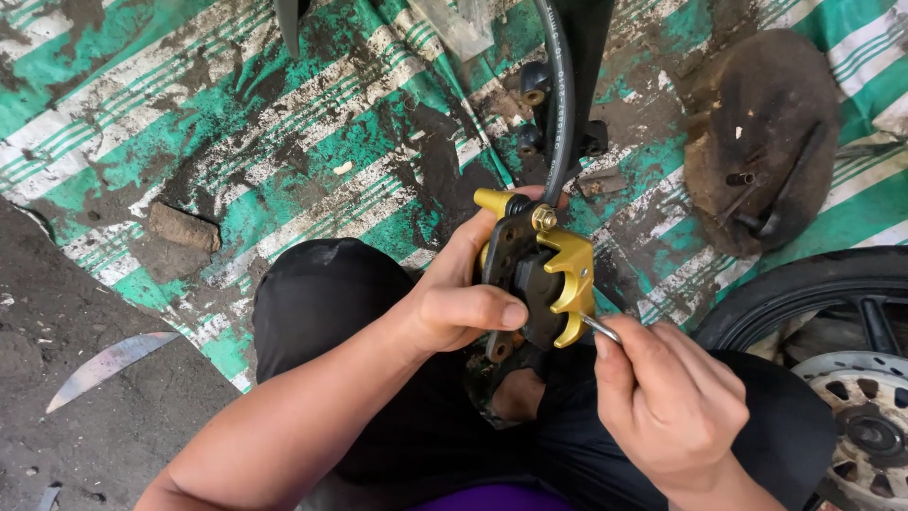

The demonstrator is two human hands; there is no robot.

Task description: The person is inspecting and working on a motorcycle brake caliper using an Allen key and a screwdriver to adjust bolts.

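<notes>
Left grip [463, 303] on gold caliper [558, 274], over grimy striped tarp [284, 142]

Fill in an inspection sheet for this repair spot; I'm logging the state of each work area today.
Surface: green-and-white striped tarp, heavily stained with dark grime, laid on bare ground.
Job's things: gold and black brake caliper held over the lap; thin metal tool meets its lower edge.
Clutter: stone, round dirty pan holding bolts and a tool, metal strip on the ground.
Hands: left hand grips the caliper; right hand pinches the tool.
Cables: black hose runs from the caliper top toward the upper edge of the picture.
Surroundings: wheel with tyre and brake disc at right.
</notes>
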